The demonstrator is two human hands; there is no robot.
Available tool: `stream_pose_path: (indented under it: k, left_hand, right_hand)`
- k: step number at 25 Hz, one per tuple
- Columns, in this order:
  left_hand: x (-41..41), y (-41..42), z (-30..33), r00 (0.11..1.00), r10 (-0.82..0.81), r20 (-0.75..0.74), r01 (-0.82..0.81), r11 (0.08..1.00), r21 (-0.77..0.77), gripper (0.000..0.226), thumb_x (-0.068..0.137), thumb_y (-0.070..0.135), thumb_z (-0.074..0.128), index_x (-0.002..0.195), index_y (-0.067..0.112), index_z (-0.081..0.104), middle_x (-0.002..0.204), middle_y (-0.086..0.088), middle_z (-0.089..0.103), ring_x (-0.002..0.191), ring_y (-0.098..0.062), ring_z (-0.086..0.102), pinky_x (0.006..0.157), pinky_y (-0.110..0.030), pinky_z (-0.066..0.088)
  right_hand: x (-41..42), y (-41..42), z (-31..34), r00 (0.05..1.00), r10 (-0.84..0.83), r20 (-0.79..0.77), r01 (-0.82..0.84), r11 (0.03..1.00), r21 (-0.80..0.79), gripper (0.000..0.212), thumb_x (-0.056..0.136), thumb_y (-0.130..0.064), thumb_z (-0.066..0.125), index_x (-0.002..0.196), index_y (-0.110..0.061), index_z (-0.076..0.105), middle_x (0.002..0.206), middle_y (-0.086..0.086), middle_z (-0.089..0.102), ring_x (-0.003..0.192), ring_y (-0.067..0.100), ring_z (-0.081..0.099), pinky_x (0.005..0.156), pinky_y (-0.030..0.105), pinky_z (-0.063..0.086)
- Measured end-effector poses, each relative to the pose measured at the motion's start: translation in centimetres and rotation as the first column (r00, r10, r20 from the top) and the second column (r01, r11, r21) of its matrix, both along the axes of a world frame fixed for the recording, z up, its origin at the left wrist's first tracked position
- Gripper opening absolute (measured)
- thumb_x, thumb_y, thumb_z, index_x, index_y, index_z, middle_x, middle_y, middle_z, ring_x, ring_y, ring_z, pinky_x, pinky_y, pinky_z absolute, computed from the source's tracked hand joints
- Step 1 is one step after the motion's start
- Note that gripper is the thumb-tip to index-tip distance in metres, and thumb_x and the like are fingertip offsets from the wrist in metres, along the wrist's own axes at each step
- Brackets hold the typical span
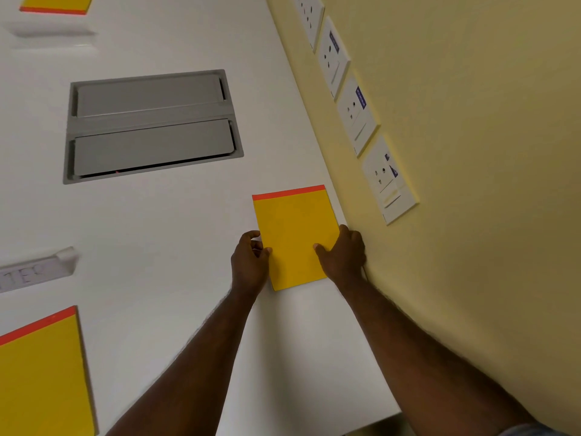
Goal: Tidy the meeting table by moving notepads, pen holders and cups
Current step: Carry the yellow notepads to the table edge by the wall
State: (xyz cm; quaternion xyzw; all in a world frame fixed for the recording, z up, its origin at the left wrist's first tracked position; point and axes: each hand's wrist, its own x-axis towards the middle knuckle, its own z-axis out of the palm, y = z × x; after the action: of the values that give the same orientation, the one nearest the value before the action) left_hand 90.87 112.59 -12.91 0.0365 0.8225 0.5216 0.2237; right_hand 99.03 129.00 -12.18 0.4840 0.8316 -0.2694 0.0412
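A yellow notepad (295, 237) with an orange-red binding strip lies flat on the white surface (176, 234), close to the edge that meets the yellow wall (471, 152). Its long axis runs away from the person, leaning slightly to the left, and the bound end points to the far side.

Both arms reach forward from the lower part of the view, forearms bare. The left hand (250, 262) grips the notepad's left edge near its lower half, fingers curled against the side and thumb at the edge. The right hand (342, 253) holds the right edge, thumb lying on the yellow cover and fingers wrapped down around the side next to the wall.

Three yellow notepads show in all: the held one, a second notepad (41, 376) at the lower left, partly cut off, and a third notepad (56, 3) at the top left, only its bound end visible. A grey cable hatch (152, 125) with two flaps is set into the surface between them. A white name plate (37, 270) with blurred lettering sits at the left. Four white socket plates (356, 113) line the wall.
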Motion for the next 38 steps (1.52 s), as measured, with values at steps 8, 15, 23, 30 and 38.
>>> stream_pose_path:
  k: [8,15,23,30,38]
  left_hand:
    - [1.4,1.6,-0.3,0.99,-0.139,-0.029,0.14,0.99,0.003,0.033,0.089,0.009,0.062,0.122,0.011,0.058,0.11,-0.008,0.068,0.096,-0.023,0.064,0.084,-0.033,0.049]
    - [1.1,1.9,-0.4,0.976,-0.216,0.039,0.219,0.971,-0.091,0.052,0.09,0.022,0.064,0.137,0.009,0.046,0.128,-0.014,0.05,0.113,-0.027,0.053,0.098,-0.039,0.046]
    - [0.6,-5.2,3.3,0.972,-0.232,-0.03,0.225,0.962,-0.156,0.054,0.088,0.027,0.066,0.137,0.017,0.047,0.126,-0.007,0.048,0.091,-0.016,0.056,0.079,-0.021,0.044]
    - [1.9,-21.6,6.1,0.966,0.006,-0.258,-0.071,0.967,-0.245,0.04,0.084,0.014,0.07,0.123,0.014,0.059,0.117,-0.006,0.057,0.1,-0.02,0.057,0.084,-0.027,0.05]
    - [3.0,-38.7,4.1,0.955,0.2,-0.221,-0.287,0.818,-0.498,0.057,0.081,0.028,0.074,0.131,0.012,0.052,0.135,-0.015,0.05,0.125,-0.033,0.045,0.098,-0.041,0.038]
  right_hand:
    - [1.6,-0.8,-0.5,0.976,0.173,0.132,-0.19,0.974,0.127,0.065,0.095,-0.043,0.054,0.149,-0.015,0.031,0.158,0.007,0.02,0.145,0.028,0.017,0.115,0.046,0.027]
    - [2.1,-0.6,-0.5,0.961,0.22,0.166,-0.24,0.965,0.105,0.073,0.095,-0.046,0.052,0.152,-0.013,0.023,0.161,0.008,0.014,0.147,0.029,0.014,0.117,0.045,0.022]
    - [1.3,-5.6,1.1,0.963,0.269,0.012,-0.268,0.957,0.114,0.063,0.09,-0.036,0.064,0.143,-0.015,0.041,0.154,0.009,0.03,0.141,0.03,0.025,0.108,0.049,0.03]
    - [0.7,-19.4,2.1,0.851,0.506,-0.144,-0.509,0.86,0.014,0.064,0.082,-0.038,0.072,0.136,-0.013,0.048,0.135,0.008,0.046,0.126,0.029,0.042,0.097,0.045,0.038]
    - [0.4,-34.6,0.8,0.726,0.652,-0.221,-0.688,0.698,-0.2,0.075,0.083,-0.04,0.072,0.144,-0.01,0.039,0.133,0.01,0.043,0.123,0.027,0.045,0.1,0.043,0.044]
